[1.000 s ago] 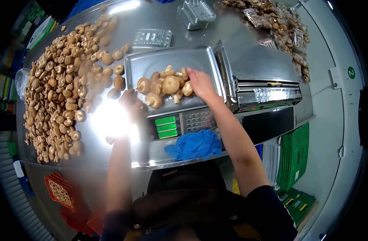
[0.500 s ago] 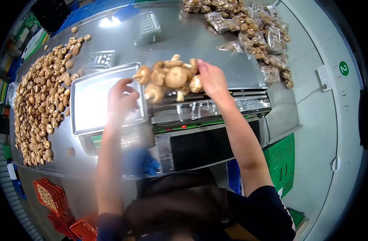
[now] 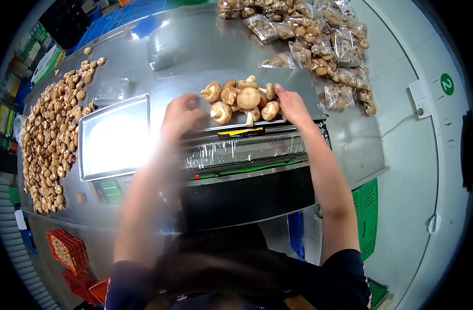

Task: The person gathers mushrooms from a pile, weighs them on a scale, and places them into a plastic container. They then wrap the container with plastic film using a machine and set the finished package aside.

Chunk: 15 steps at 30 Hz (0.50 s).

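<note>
A cluster of brown mushrooms (image 3: 247,98), caps and stems mixed, sits over the back of a film-wrapping machine (image 3: 236,150). Its support looks like a clear tray, though the rim hardly shows. My right hand (image 3: 294,107) grips the right end of this load, thumb on top and fingers partly hidden. Just beyond the left end is my left hand (image 3: 182,114), slightly blurred, with fingers bent and apart and nothing visible in them. A yellow-and-black cutter (image 3: 241,133) lies on the machine below the mushrooms.
Left of the machine stands a scale with a shiny metal pan (image 3: 115,139). Loose mushrooms (image 3: 50,139) are heaped at the table's left. Bagged mushrooms (image 3: 324,46) pile up at the back right. A clear plastic tray (image 3: 112,90) lies behind the pan. Red crates (image 3: 68,250) stand below the table.
My right hand and the mushroom load have shifted right in view. My left hand has moved right and up from above the pan, towards the load's left end. The camera view has shifted too.
</note>
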### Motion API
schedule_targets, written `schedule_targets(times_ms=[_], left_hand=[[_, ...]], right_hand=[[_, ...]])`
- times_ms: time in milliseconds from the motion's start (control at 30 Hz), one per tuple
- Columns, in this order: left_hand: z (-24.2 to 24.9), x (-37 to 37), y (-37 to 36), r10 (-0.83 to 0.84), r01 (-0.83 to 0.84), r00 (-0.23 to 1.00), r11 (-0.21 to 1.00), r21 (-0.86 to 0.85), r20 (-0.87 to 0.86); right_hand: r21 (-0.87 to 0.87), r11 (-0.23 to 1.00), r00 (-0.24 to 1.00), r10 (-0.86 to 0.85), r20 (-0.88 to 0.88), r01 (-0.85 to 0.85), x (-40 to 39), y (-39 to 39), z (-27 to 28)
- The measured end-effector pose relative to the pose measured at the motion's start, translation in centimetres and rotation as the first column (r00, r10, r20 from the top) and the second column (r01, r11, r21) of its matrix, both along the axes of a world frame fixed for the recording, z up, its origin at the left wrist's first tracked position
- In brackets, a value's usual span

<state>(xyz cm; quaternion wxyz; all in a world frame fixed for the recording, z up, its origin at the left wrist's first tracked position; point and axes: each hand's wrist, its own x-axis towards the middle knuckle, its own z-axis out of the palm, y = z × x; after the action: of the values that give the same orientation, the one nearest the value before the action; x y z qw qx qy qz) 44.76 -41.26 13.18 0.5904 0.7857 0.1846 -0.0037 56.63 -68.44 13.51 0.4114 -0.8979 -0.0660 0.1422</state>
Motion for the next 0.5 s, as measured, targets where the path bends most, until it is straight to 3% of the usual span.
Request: schedule_targets(times_ms=[33,67,100,133,167,200,300,333,433,467,500], left_hand=[[0.2,-0.7,0.0,0.007,-0.008,1.000,1.000,0.009,0.027],[-0.3,-1.8,0.5,0.001,-0.007,0.995,0.998,0.055,0.098],[-0.3,-3.3,1.3,-0.100,0.032,0.967,0.960,0.279,0.233],[0.0,-4.9,2.2,-0.227,0.035,0.914,0.870,0.491,0.337],[0.8,-6.8,3.0,-0.345,0.063,0.896,0.722,0.689,0.279],[2.8,-8.3,3.1,-0.470,0.148,0.874,0.499,0.854,0.124],[4.9,-10.1,2.9,-0.581,0.357,0.796,0.225,0.907,-0.170],[4.5,-10.0,2.6,-0.608,0.336,0.775,0.167,0.927,-0.171],[1.4,-7.9,2.0,-0.771,0.234,0.636,0.191,0.953,-0.002],[0.8,-7.9,1.7,-0.757,0.176,0.641,0.305,0.936,0.127],[0.5,-8.6,2.0,-0.699,0.238,0.705,0.390,0.890,0.119]], right_hand=[[0.041,0.999,0.989,0.000,-0.148,0.006,0.0,-0.5,0.4],[0.119,0.992,0.994,0.053,-0.093,-0.042,-0.3,-1.8,0.3],[-0.045,0.978,0.956,0.209,0.207,-0.204,-1.0,-3.5,1.1],[-0.246,0.921,0.802,0.385,0.457,-0.302,-1.9,-5.4,2.3],[-0.340,0.864,0.702,0.502,0.505,-0.372,-2.8,-7.5,3.0],[-0.436,0.794,0.585,0.608,0.537,-0.424,-3.4,-9.3,3.6],[-0.680,0.515,0.496,0.832,0.249,-0.522,-3.5,-12.4,3.8],[-0.666,0.513,0.506,0.831,0.229,-0.541,-3.5,-12.1,4.0],[-0.576,0.505,0.356,0.863,0.359,-0.643,-2.4,-10.7,1.6],[-0.444,0.589,0.424,0.803,0.419,-0.676,-2.8,-10.4,1.2],[-0.268,0.699,0.631,0.714,0.303,-0.662,-3.5,-11.1,1.3]])
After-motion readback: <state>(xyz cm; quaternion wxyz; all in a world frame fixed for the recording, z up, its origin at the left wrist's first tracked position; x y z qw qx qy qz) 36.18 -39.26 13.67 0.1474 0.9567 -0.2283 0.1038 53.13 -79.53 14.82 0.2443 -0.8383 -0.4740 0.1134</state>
